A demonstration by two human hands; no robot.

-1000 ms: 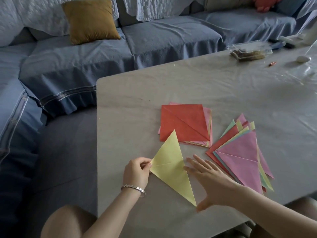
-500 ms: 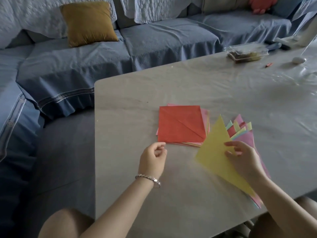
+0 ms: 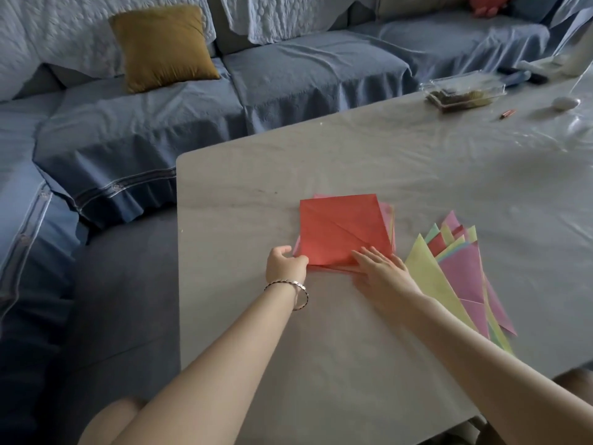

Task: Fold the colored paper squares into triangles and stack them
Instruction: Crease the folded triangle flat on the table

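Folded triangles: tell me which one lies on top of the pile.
The pale yellow triangle, leftmost and beside the right hand; it overlaps the pink triangle, and the others only peek out beneath.

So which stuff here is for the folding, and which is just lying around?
For the folding: squares, triangles, left hand, right hand.
Just lying around: clear box, white lump, orange stick, cushion.

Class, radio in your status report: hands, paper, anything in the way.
Left hand pinches corner of red square; right hand flat on it. Yellow triangle tops folded pile. Nothing blocking.
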